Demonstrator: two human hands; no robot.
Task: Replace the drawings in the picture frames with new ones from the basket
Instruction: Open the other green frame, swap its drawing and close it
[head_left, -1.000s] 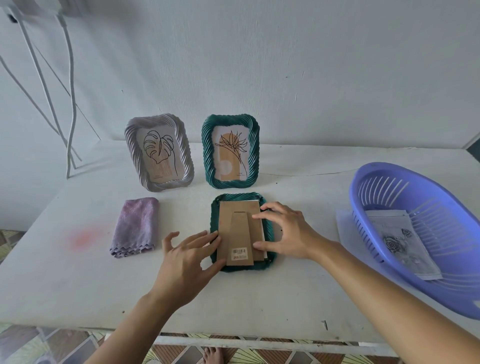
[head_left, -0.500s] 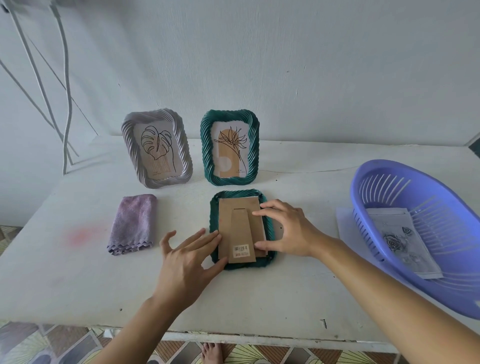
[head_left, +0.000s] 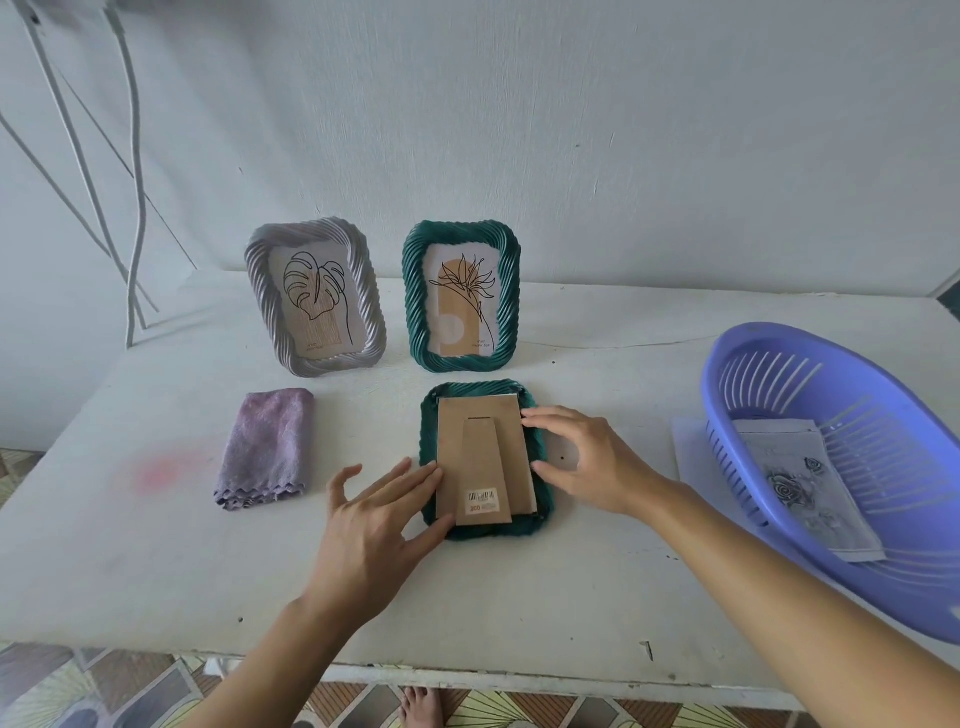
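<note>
Right hand (head_left: 587, 460) pulled back to the right. Its fingers (head_left: 545, 414) and thumb, which lay on top of the board (head_left: 449, 441) a second ago, now sit at the board's right edge, over the frame (head_left: 488, 531) rim.

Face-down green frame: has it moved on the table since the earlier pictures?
No. The face-down green frame stays just in front of the standing green frame, right of the purple cloth.
</note>
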